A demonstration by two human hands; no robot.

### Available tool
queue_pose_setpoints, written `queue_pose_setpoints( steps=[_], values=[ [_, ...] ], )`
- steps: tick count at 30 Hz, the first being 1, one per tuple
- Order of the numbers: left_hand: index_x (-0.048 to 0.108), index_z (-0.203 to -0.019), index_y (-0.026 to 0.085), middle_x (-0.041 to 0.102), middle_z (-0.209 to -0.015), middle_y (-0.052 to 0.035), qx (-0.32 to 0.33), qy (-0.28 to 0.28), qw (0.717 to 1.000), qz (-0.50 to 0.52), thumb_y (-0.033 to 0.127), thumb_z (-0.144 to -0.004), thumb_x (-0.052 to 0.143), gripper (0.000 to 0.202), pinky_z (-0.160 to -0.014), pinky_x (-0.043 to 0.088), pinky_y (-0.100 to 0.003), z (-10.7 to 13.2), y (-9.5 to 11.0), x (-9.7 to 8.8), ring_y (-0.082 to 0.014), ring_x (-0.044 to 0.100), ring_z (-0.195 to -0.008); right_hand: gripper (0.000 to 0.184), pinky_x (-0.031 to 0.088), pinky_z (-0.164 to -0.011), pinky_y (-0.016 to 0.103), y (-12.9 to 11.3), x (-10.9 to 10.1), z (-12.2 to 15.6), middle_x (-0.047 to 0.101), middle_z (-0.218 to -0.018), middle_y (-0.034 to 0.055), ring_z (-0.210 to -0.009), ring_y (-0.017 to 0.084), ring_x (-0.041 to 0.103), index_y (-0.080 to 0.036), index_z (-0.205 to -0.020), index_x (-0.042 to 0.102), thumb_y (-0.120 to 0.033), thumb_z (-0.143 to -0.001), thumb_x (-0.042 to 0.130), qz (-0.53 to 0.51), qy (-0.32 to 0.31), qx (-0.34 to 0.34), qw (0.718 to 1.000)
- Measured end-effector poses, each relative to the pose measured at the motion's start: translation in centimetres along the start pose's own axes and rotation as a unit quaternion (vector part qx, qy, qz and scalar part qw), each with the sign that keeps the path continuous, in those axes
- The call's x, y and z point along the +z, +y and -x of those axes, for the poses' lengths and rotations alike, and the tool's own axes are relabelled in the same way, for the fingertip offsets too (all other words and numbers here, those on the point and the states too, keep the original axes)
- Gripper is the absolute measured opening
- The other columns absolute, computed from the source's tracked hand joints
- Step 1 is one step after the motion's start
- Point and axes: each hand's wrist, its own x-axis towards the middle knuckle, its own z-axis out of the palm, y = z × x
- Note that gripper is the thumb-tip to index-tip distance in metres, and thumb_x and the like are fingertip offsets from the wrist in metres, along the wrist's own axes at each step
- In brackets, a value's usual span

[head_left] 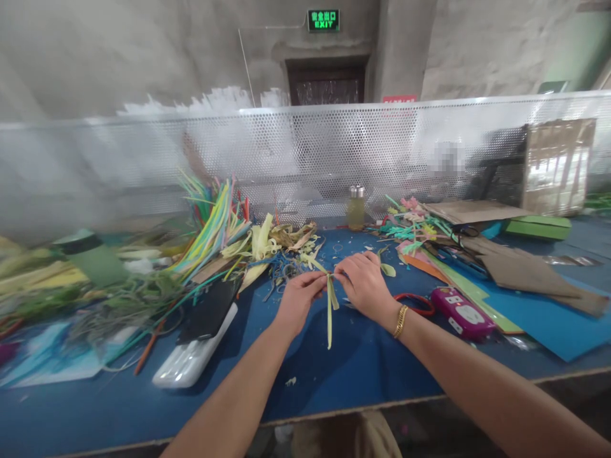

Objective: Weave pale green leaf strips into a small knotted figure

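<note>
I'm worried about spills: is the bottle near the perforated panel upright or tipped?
Upright: the bottle stands vertically on the blue table, its silver cap uppermost.

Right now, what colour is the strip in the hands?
The strip is pale yellow-green, seen in the head view.

Grey wall [119, 51]; 1 lit exit sign [323, 21] above doorway [328, 85].

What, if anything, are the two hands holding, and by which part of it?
A pale yellow-green strip, pinched by the left hand and right hand just above its hanging ends.
</note>
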Motion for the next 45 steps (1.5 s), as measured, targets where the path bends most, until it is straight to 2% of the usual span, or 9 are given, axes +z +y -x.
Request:
queue_pose_setpoints(
  steps=[9,15,20,26,29,32,38,41,45],
  values=[
    [0.079,-0.094,0.018,0.074,-0.090,-0.0075,0.102,-0.018,0.986,-0.133,0.030,-0.068,0.075,0.029,-0.080,0.051,-0.034,0.0,0.0,-0.1,-0.0221,0.064,-0.085,0.012,0.033,-0.079,0.034,0.1,0.7,0.4,0.065,-0.080,0.0041,-0.078,0.019,0.054,-0.019,-0.083,0.058,-0.022,-0.092,0.050,-0.009,0.012,0.014,1.000],
    [0.078,-0.083,0.018,0.072,-0.083,-0.0057,0.123,0.023,0.981,-0.148,0.032,-0.068,0.074,0.021,-0.070,0.049,-0.029,-0.5,-0.8,-0.3,-0.0182,0.061,-0.074,0.011,0.034,-0.078,0.033,0.1,1.1,0.5,0.066,-0.081,0.0029,-0.079,0.019,0.057,-0.020,-0.084,0.057,-0.023,-0.092,0.052,-0.045,0.002,0.021,0.999],
    [0.074,-0.074,0.016,0.064,-0.066,-0.0012,0.102,0.031,0.987,-0.124,0.037,-0.065,0.078,0.023,-0.062,0.043,-0.026,-0.4,-0.6,-0.2,-0.0142,0.053,-0.063,0.011,0.036,-0.079,0.033,0.0,1.2,0.6,0.066,-0.080,0.0029,-0.079,0.018,0.057,-0.020,-0.083,0.057,-0.024,-0.092,0.052,-0.069,0.006,0.019,0.997],
    [0.070,-0.066,0.015,0.063,-0.065,0.0006,0.098,0.030,0.992,-0.076,0.034,-0.063,0.078,0.020,-0.064,0.040,-0.026,0.5,0.4,0.3,-0.0126,0.050,-0.064,0.005,0.038,-0.080,0.033,-0.2,0.9,0.6,0.066,-0.079,0.0023,-0.079,0.017,0.058,-0.019,-0.084,0.059,-0.021,-0.088,0.057,-0.110,0.001,0.015,0.994],
    [0.069,-0.064,0.016,0.060,-0.060,0.0016,0.092,0.021,0.991,-0.095,0.033,-0.060,0.080,0.021,-0.062,0.039,-0.026,0.4,0.1,0.1,-0.0126,0.049,-0.061,0.009,0.042,-0.081,0.034,-0.1,1.0,0.5,0.068,-0.086,0.0038,-0.083,0.018,0.061,-0.020,-0.091,0.063,-0.028,-0.087,0.062,-0.151,0.005,0.033,0.988],
    [0.068,-0.064,0.015,0.057,-0.057,0.0022,0.077,-0.002,0.989,-0.130,0.035,-0.061,0.079,0.023,-0.060,0.036,-0.026,0.1,-0.5,0.0,-0.0121,0.047,-0.058,0.015,0.046,-0.076,0.032,0.1,1.4,0.3,0.068,-0.080,0.0039,-0.078,0.017,0.061,-0.020,-0.081,0.064,-0.035,-0.086,0.065,-0.210,0.015,0.062,0.976],
    [0.073,-0.077,0.015,0.063,-0.066,-0.0010,-0.003,-0.038,0.997,-0.063,0.045,-0.065,0.079,0.034,-0.059,0.038,-0.025,0.2,-0.7,0.5,-0.0118,0.050,-0.061,0.023,0.048,-0.066,0.028,1.0,2.4,0.2,0.065,-0.070,0.0010,-0.067,0.014,0.059,-0.020,-0.068,0.064,-0.037,-0.084,0.066,-0.326,0.021,0.165,0.931],
    [0.072,-0.075,0.014,0.064,-0.070,-0.0026,-0.043,-0.030,0.998,-0.018,0.051,-0.066,0.078,0.038,-0.061,0.041,-0.024,0.4,-0.7,0.7,-0.0113,0.052,-0.062,0.023,0.047,-0.066,0.027,1.3,2.6,0.2,0.063,-0.070,0.0003,-0.067,0.013,0.058,-0.020,-0.065,0.062,-0.033,-0.084,0.065,-0.334,0.000,0.149,0.931],
    [0.072,-0.076,0.013,0.063,-0.070,-0.0022,-0.053,-0.013,0.998,0.031,0.044,-0.064,0.082,0.035,-0.060,0.040,-0.023,0.5,-0.7,1.0,-0.0101,0.052,-0.063,0.023,0.045,-0.065,0.026,1.3,2.8,0.2,0.059,-0.069,-0.0001,-0.067,0.013,0.055,-0.019,-0.064,0.060,-0.031,-0.084,0.064,-0.331,0.009,0.153,0.931]
  ],
)
